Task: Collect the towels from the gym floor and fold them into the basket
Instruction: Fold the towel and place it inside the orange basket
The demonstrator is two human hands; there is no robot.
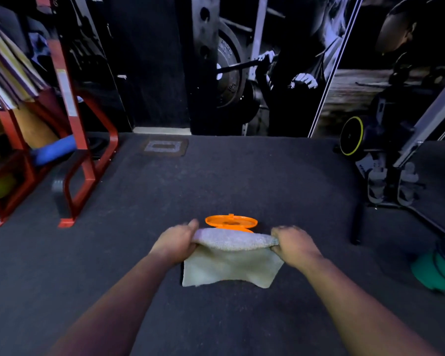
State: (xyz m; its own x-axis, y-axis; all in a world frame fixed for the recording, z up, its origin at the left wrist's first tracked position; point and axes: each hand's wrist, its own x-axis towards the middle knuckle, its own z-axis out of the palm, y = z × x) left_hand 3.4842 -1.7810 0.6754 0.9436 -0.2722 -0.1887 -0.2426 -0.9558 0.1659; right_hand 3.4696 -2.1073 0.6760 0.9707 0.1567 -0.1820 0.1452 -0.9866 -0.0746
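Note:
A pale grey-beige towel (231,268) hangs folded over between my two hands, above the dark gym floor. My left hand (176,241) grips its left end. My right hand (293,244) grips its right end. The upper fold is stretched between the hands and the lower layer droops toward me with its two corners hanging free. Just behind the towel an orange round basket (230,222) sits on the floor, its lower part hidden by the towel.
A red metal rack (80,155) with mats and a blue roll stands at the left. At the right stand a grey machine frame (396,181), a black wheel with a yellow rim (351,136) and a green object (437,271). A mural wall closes the back.

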